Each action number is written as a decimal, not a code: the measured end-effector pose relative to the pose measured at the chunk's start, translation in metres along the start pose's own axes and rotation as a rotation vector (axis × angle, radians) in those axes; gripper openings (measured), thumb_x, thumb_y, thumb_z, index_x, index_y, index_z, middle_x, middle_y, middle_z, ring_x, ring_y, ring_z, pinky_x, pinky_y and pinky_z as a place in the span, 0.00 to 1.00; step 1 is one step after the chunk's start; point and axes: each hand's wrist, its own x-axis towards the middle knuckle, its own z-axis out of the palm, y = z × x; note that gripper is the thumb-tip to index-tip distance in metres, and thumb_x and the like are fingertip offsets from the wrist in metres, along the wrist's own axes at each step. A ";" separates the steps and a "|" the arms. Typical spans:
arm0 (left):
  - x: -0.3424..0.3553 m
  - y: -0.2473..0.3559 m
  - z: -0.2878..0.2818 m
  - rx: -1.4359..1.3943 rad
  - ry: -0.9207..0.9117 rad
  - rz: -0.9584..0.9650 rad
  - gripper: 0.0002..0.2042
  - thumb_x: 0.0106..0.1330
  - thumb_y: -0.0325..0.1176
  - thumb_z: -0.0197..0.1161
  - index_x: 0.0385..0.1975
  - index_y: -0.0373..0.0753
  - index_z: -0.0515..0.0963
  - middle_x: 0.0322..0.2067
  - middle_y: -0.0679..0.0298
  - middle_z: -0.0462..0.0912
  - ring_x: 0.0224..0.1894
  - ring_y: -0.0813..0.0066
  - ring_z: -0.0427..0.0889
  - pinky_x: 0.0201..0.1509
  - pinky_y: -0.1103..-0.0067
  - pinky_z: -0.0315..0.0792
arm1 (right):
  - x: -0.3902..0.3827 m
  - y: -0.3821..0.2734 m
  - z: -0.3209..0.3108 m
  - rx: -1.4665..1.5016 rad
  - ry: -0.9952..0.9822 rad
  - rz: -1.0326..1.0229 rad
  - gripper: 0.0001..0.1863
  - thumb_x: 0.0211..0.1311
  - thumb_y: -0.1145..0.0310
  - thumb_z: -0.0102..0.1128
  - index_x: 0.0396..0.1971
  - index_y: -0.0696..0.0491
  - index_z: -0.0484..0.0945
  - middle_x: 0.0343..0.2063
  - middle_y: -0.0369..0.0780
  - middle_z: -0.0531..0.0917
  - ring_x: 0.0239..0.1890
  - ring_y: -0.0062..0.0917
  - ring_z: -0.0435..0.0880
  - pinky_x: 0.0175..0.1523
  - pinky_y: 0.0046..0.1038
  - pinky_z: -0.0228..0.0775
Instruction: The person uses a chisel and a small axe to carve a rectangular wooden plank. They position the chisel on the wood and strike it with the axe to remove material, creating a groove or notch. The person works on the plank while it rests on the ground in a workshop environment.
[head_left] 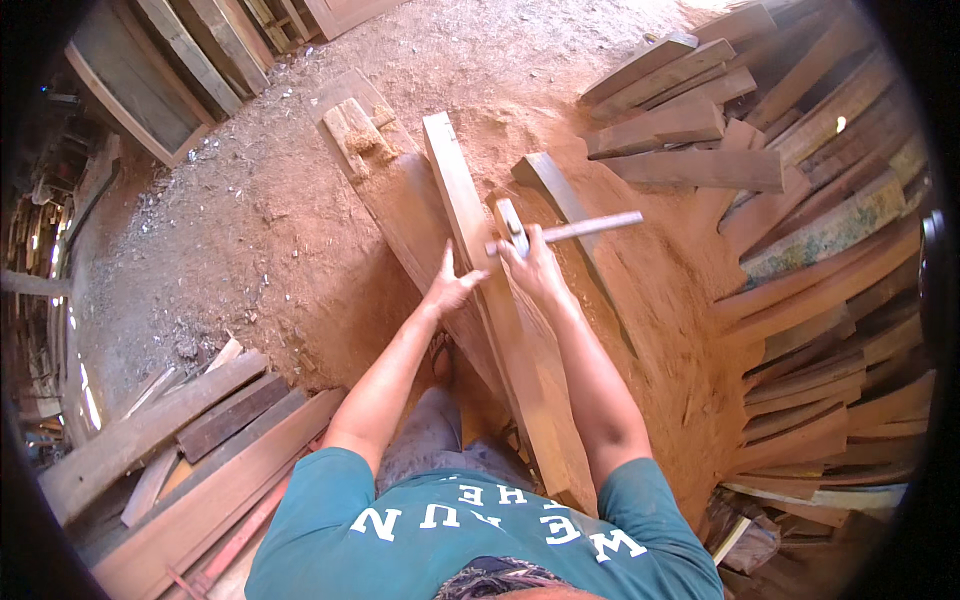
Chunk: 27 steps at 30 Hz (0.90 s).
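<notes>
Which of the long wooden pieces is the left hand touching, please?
The beam with the pale far end: the left hand touches its left edge, while the board farther right lies untouched.

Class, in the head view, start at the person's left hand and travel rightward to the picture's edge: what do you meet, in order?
Left hand → long wooden beam → right hand → free end of the held ruler-like blade → stacked boards along the right side.
</notes>
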 end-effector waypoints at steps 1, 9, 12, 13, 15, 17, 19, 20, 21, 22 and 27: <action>0.020 0.001 -0.002 0.101 0.080 0.125 0.65 0.57 0.50 0.78 0.79 0.35 0.29 0.71 0.43 0.64 0.72 0.59 0.67 0.73 0.70 0.65 | 0.036 -0.015 0.008 0.008 -0.006 -0.014 0.30 0.67 0.47 0.65 0.54 0.54 0.66 0.41 0.63 0.84 0.49 0.62 0.83 0.50 0.53 0.76; 0.046 0.013 -0.014 0.106 -0.053 0.168 0.66 0.57 0.39 0.78 0.78 0.40 0.23 0.77 0.44 0.50 0.76 0.55 0.61 0.77 0.66 0.60 | 0.182 -0.080 0.056 -0.031 0.008 -0.003 0.36 0.61 0.44 0.72 0.55 0.57 0.68 0.44 0.60 0.84 0.50 0.54 0.84 0.52 0.48 0.76; 0.047 0.019 -0.013 0.054 -0.086 0.186 0.63 0.59 0.36 0.76 0.78 0.40 0.23 0.77 0.45 0.51 0.76 0.55 0.61 0.77 0.67 0.60 | 0.237 -0.094 0.064 -0.046 0.025 0.007 0.39 0.59 0.43 0.73 0.54 0.59 0.67 0.45 0.61 0.83 0.51 0.55 0.83 0.53 0.46 0.76; 0.047 0.022 -0.012 0.022 -0.105 0.170 0.63 0.59 0.35 0.76 0.78 0.40 0.23 0.77 0.45 0.51 0.76 0.55 0.61 0.77 0.67 0.60 | 0.262 -0.097 0.063 -0.020 0.037 -0.045 0.39 0.59 0.43 0.73 0.54 0.59 0.67 0.46 0.63 0.82 0.53 0.55 0.83 0.54 0.47 0.75; 0.048 0.027 -0.013 -0.054 -0.110 0.144 0.63 0.59 0.35 0.76 0.78 0.40 0.23 0.77 0.46 0.51 0.76 0.55 0.61 0.77 0.66 0.60 | 0.291 -0.106 0.065 -0.054 -0.032 -0.008 0.40 0.59 0.42 0.72 0.55 0.59 0.67 0.47 0.63 0.82 0.54 0.55 0.83 0.55 0.47 0.75; 0.050 0.016 -0.017 -0.112 -0.120 0.155 0.63 0.58 0.34 0.77 0.78 0.40 0.24 0.77 0.46 0.51 0.75 0.56 0.61 0.77 0.67 0.60 | 0.279 -0.100 0.071 -0.063 -0.040 -0.019 0.40 0.59 0.42 0.72 0.56 0.59 0.67 0.47 0.63 0.82 0.54 0.54 0.83 0.56 0.47 0.75; 0.056 0.015 -0.022 -0.109 -0.117 0.150 0.64 0.58 0.33 0.77 0.78 0.40 0.24 0.77 0.46 0.51 0.75 0.56 0.61 0.77 0.67 0.59 | 0.251 -0.091 0.067 -0.052 -0.080 -0.011 0.41 0.59 0.42 0.72 0.57 0.59 0.67 0.48 0.62 0.82 0.54 0.54 0.83 0.57 0.48 0.74; 0.051 0.014 -0.024 -0.080 -0.109 0.120 0.64 0.57 0.33 0.77 0.78 0.40 0.24 0.77 0.46 0.51 0.75 0.56 0.61 0.77 0.67 0.59 | 0.231 -0.095 0.064 -0.051 -0.100 0.031 0.40 0.60 0.42 0.71 0.57 0.59 0.67 0.47 0.62 0.82 0.54 0.54 0.83 0.57 0.48 0.75; 0.051 0.017 -0.023 -0.053 -0.103 0.096 0.64 0.57 0.33 0.78 0.78 0.40 0.24 0.77 0.46 0.51 0.75 0.57 0.60 0.77 0.68 0.59 | 0.222 -0.104 0.058 -0.054 -0.115 0.070 0.40 0.60 0.43 0.71 0.58 0.60 0.67 0.47 0.62 0.82 0.54 0.54 0.83 0.57 0.48 0.75; 0.054 0.021 -0.020 -0.042 -0.102 0.129 0.64 0.57 0.33 0.78 0.78 0.40 0.25 0.77 0.47 0.51 0.75 0.57 0.60 0.77 0.68 0.59 | 0.236 -0.105 0.057 -0.053 -0.085 0.043 0.39 0.61 0.44 0.71 0.57 0.59 0.67 0.47 0.63 0.82 0.54 0.55 0.83 0.56 0.49 0.75; 0.053 0.028 -0.018 -0.132 -0.160 0.066 0.65 0.57 0.33 0.79 0.79 0.41 0.24 0.77 0.47 0.50 0.76 0.58 0.60 0.77 0.68 0.59 | 0.289 -0.121 0.054 -0.085 -0.080 0.029 0.36 0.63 0.46 0.68 0.57 0.59 0.65 0.45 0.62 0.83 0.53 0.57 0.83 0.54 0.49 0.77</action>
